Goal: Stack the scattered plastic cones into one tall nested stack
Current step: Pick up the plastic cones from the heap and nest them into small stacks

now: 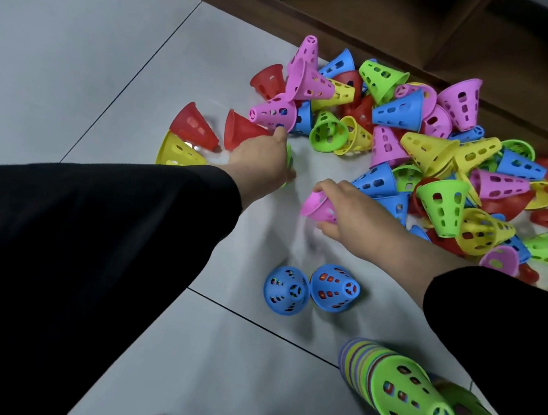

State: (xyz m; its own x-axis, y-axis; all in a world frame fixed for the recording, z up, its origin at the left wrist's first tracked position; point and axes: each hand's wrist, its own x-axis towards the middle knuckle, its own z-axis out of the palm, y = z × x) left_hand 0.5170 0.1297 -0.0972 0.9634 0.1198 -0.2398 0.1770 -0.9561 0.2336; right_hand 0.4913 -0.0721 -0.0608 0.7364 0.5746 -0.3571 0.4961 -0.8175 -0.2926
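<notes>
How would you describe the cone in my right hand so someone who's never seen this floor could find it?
Start at the big heap of colored cones along the brown cabinet base, then come toward the near edge of the heap where the right hand reaches in. The pink cone lies on its side in that hand's fingers. Unlike the other pink cones, it is apart from the heap and held.

Right hand (349, 215) pinches a pink cone (316, 206); left hand (261, 158) holds a green cone (288, 156).

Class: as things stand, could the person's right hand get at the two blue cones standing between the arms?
Probably yes. The two blue cones stand apart on bare floor below the right hand, nothing between, but its fingers hold a pink cone.
</notes>
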